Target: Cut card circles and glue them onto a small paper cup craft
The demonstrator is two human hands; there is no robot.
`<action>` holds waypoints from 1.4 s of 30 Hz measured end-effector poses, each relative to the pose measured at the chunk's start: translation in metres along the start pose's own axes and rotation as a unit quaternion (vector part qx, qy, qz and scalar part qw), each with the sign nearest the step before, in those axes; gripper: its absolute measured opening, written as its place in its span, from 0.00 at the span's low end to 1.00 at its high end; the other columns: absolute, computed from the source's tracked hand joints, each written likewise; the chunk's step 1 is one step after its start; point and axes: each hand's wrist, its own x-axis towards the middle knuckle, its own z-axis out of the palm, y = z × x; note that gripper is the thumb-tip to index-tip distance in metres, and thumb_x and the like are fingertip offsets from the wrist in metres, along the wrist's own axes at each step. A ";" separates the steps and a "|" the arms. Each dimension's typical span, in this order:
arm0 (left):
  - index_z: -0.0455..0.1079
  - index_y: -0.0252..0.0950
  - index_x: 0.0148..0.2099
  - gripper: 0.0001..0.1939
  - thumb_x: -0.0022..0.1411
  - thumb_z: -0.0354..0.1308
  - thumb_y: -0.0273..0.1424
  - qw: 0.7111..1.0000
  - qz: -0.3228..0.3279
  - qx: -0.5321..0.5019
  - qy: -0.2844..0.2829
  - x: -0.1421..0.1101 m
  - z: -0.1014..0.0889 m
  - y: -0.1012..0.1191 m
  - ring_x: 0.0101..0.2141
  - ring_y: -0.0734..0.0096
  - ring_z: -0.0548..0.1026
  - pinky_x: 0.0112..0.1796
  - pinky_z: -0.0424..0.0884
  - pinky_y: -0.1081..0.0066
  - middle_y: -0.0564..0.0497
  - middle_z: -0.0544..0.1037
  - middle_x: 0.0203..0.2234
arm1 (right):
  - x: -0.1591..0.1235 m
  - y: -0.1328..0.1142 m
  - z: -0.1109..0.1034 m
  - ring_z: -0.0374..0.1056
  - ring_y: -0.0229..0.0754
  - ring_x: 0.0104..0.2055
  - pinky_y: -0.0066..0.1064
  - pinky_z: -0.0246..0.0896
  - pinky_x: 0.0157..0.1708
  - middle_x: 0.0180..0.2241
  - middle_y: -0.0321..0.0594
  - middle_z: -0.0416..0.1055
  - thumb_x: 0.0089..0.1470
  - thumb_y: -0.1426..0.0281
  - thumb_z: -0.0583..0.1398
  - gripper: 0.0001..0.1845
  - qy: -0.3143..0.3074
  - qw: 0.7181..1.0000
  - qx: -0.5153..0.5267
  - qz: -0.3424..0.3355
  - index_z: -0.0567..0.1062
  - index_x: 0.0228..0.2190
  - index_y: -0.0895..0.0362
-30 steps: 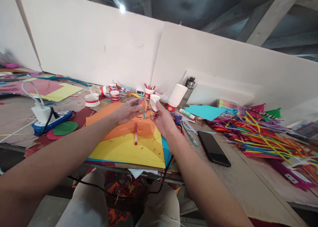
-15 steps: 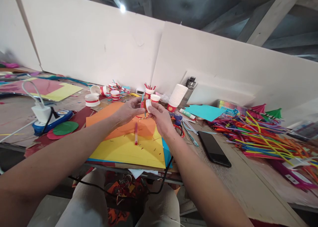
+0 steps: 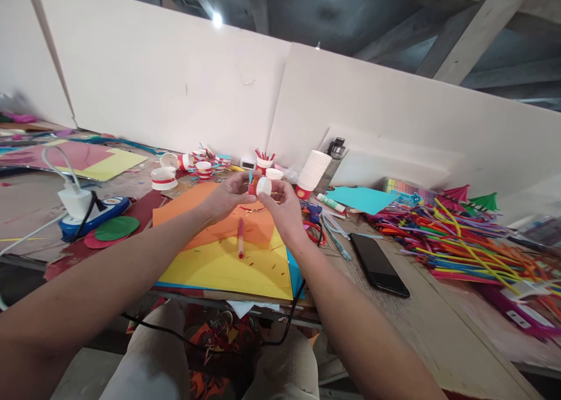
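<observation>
Between my two hands, above the orange sheet [image 3: 188, 210], is a small cut-down paper cup [image 3: 264, 186] with a white round end, a red side and a bit of blue sticking up. My left hand [image 3: 230, 197] pinches its left side by the red part. On the other side, the thumb and fingers of my right hand [image 3: 284, 208] grip it near the white end. A pink marker [image 3: 241, 237] lies below on the orange and yellow paper [image 3: 219, 271], among small dark scraps.
Behind stand a stack of paper cups [image 3: 316, 169], a bottle [image 3: 335, 155] and several small decorated cups [image 3: 204, 169]. To the right lie a phone [image 3: 379, 264], a glue stick [image 3: 331, 202] and a heap of pipe cleaners [image 3: 460, 242]. A blue power strip [image 3: 94, 216] sits at left.
The cup piece has turned so that its white round end faces me more. My right fingers have spread and shifted around it; my left hand stays nearly in place.
</observation>
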 end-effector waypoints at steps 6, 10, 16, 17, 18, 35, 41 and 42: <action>0.73 0.40 0.55 0.31 0.47 0.74 0.28 1.000 0.008 0.007 -0.004 0.000 -0.001 -0.002 0.50 0.59 0.74 0.48 0.69 0.65 0.45 0.76 0.53 | -0.003 -0.007 0.003 0.66 0.39 0.36 0.34 0.65 0.38 0.41 0.39 0.69 0.46 0.64 0.66 0.20 0.035 0.998 -0.032 -0.039 0.69 0.42 0.53; 0.73 0.41 0.55 0.32 0.47 0.74 0.28 1.000 0.008 0.014 -0.009 -0.001 -0.002 -0.004 0.50 0.58 0.74 0.46 0.70 0.65 0.45 0.75 0.54 | -0.004 -0.008 0.004 0.65 0.38 0.33 0.33 0.64 0.36 0.37 0.35 0.68 0.48 0.64 0.65 0.20 0.010 0.999 -0.022 -0.038 0.69 0.45 0.50; 0.72 0.41 0.55 0.33 0.46 0.75 0.27 1.000 0.002 0.008 -0.015 -0.002 -0.001 -0.002 0.50 0.57 0.75 0.46 0.71 0.64 0.44 0.77 0.52 | -0.005 -0.005 0.003 0.64 0.38 0.33 0.32 0.62 0.35 0.32 0.34 0.69 0.51 0.62 0.63 0.16 0.005 0.998 -0.039 -0.044 0.70 0.42 0.51; 0.72 0.41 0.55 0.33 0.46 0.75 0.27 1.000 0.001 0.006 -0.014 -0.002 0.000 -0.002 0.50 0.57 0.75 0.46 0.71 0.64 0.44 0.77 0.52 | -0.005 -0.005 0.003 0.64 0.38 0.33 0.32 0.61 0.35 0.32 0.34 0.69 0.51 0.61 0.64 0.16 0.007 0.998 -0.038 -0.043 0.70 0.42 0.51; 0.72 0.41 0.55 0.33 0.46 0.75 0.27 1.000 0.001 0.005 -0.013 -0.002 0.000 -0.001 0.50 0.57 0.75 0.46 0.71 0.64 0.44 0.77 0.52 | -0.005 -0.004 0.003 0.64 0.38 0.33 0.32 0.61 0.35 0.32 0.34 0.69 0.51 0.61 0.64 0.16 0.008 0.998 -0.036 -0.044 0.70 0.42 0.51; 0.72 0.41 0.56 0.34 0.46 0.76 0.29 1.000 -0.004 0.007 -0.020 -0.003 0.001 -0.001 0.50 0.55 0.75 0.46 0.71 0.63 0.44 0.77 0.51 | -0.007 -0.007 0.003 0.64 0.38 0.31 0.33 0.60 0.33 0.33 0.35 0.70 0.50 0.61 0.65 0.15 0.009 0.996 -0.061 -0.059 0.70 0.39 0.52; 0.71 0.40 0.57 0.35 0.46 0.75 0.30 0.999 -0.003 0.021 -0.024 -0.004 0.002 0.000 0.48 0.56 0.76 0.43 0.72 0.65 0.44 0.78 0.49 | -0.007 -0.006 0.003 0.63 0.38 0.30 0.33 0.58 0.31 0.33 0.35 0.69 0.51 0.60 0.65 0.16 0.006 0.994 -0.085 -0.071 0.70 0.40 0.52; 0.71 0.40 0.57 0.34 0.46 0.75 0.30 0.999 0.000 0.024 -0.023 -0.004 0.002 0.001 0.48 0.56 0.76 0.43 0.72 0.66 0.44 0.78 0.49 | -0.007 -0.006 0.003 0.63 0.38 0.30 0.33 0.58 0.31 0.33 0.36 0.69 0.51 0.60 0.65 0.16 0.007 0.994 -0.084 -0.074 0.71 0.40 0.52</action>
